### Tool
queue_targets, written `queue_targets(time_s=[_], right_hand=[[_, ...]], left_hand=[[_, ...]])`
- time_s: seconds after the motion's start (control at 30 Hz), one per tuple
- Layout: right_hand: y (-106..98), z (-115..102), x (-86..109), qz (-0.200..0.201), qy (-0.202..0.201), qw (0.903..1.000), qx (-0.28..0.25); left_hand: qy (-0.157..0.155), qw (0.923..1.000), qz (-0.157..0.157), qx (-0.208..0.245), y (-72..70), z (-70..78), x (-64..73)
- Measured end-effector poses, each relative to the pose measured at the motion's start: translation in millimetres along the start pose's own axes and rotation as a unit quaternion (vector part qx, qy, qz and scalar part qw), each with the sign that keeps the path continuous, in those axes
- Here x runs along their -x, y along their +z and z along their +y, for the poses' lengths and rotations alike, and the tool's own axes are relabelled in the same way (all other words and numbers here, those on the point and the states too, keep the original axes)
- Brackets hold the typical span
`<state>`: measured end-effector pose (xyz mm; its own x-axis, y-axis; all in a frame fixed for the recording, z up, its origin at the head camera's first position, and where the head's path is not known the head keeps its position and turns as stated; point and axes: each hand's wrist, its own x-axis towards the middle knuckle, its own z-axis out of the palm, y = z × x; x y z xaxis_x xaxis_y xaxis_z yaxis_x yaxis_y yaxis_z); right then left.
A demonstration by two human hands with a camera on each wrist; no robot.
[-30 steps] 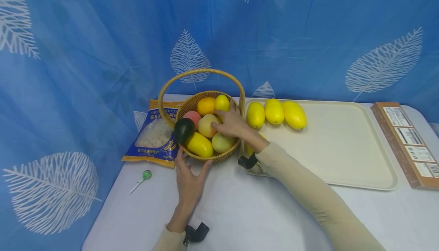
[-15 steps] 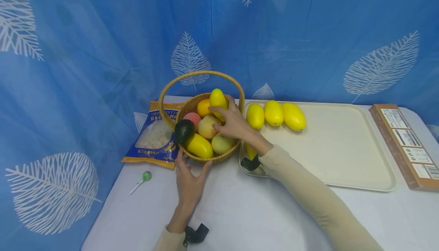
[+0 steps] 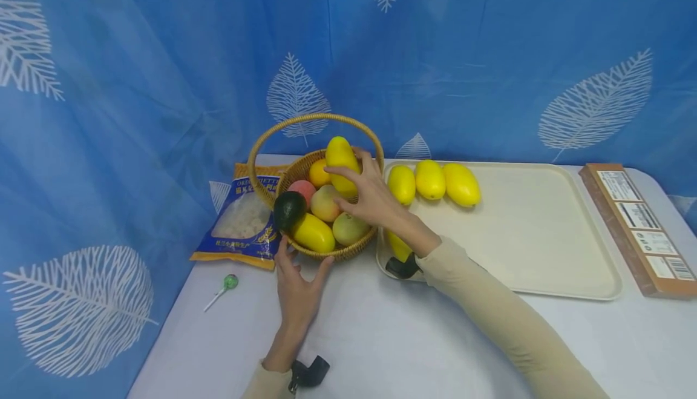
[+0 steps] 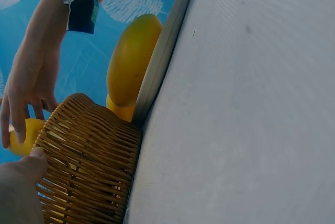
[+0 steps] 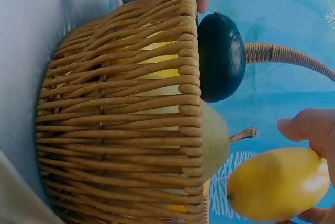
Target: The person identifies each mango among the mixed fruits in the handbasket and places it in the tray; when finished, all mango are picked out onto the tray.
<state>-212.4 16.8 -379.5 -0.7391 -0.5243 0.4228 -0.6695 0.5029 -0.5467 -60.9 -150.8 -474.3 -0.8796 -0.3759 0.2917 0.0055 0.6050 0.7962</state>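
Observation:
The wicker basket [image 3: 353, 251] stands upright, full of fruit. My right hand [image 3: 376, 196] pinches a yellow mango [image 3: 339, 152] between thumb and fingers, above the basket's back right; in the right wrist view the held mango [image 5: 277, 185] is apart from the rim. My left hand [image 3: 298, 293] rests against the basket's front left wall, fingers spread, with the thumb [image 4: 37, 157] touching near the rim. In the basket lie a dark green avocado [image 3: 290, 210], an orange [image 3: 319, 173], a peach [image 3: 325, 203], a pink fruit [image 3: 302, 189], a stemmed pear [image 3: 350, 229] and another mango [image 3: 314, 234].
Right of the basket, a cream tray [image 3: 539, 235] carries several mangoes [image 3: 430, 180], one partly behind the right wrist. A blue pasta bag [image 3: 239, 217] lies left of the basket, a green lollipop [image 3: 230, 281] in front of it. A brown box [image 3: 637, 229] lies far right.
My right hand has lifted the mango from among the fruit at the basket's back right, so more of it shows. My left hand has stayed at the basket's front.

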Motion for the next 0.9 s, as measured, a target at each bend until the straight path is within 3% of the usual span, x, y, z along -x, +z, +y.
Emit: queue_targets(time_s=[0.43,0.7,0.9], right_hand=[[-6,0,18.6,0.017,-0.014,0.9997,-0.014],[-28,-9,40.2,0.028,-0.014,0.9989,-0.034],[-44,-3,59.4,0.057,-0.042,0.9970,-0.030]], left_hand=[[0.001,1.0000,0.000,0.000,1.3,0.0,0.9],[0.002,1.0000,0.002,-0.001,1.9,0.4,0.5],[-0.003,1.0000,-0.001,0.003,1.4,0.5,0.7]])
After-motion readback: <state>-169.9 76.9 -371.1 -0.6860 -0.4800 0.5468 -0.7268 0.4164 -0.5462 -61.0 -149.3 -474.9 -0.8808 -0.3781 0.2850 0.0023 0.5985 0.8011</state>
